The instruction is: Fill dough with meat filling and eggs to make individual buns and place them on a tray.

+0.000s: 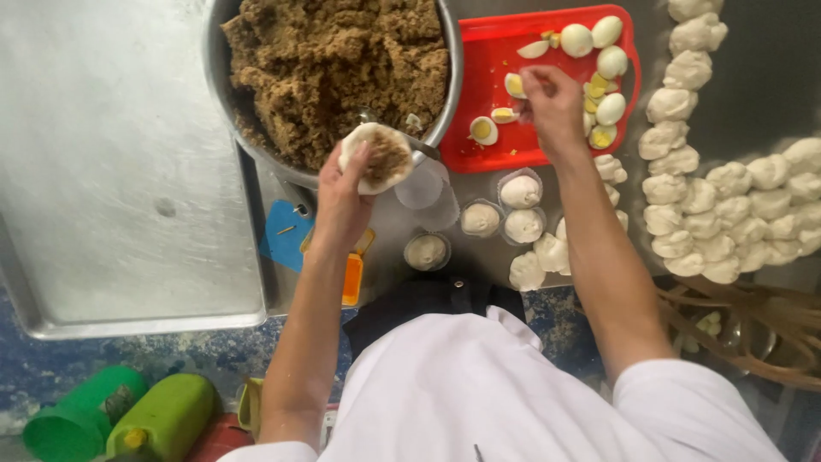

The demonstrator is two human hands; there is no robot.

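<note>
1. Left hand (346,184), center frame, cups a dough round (376,156) w/ brown filling, beside the pot (451,77).
2. Right hand (552,103) over red tray (487,51), upper right; fingers pinch an egg piece (516,85).
3. Risk: tilted dough could spill filling; slick egg may slip.

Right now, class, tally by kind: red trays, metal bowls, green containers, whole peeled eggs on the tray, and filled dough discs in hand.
Red tray: 1
Metal bowl: 1
Green containers: 2
Whole peeled eggs: 4
Filled dough disc: 1
Total: 9
</note>
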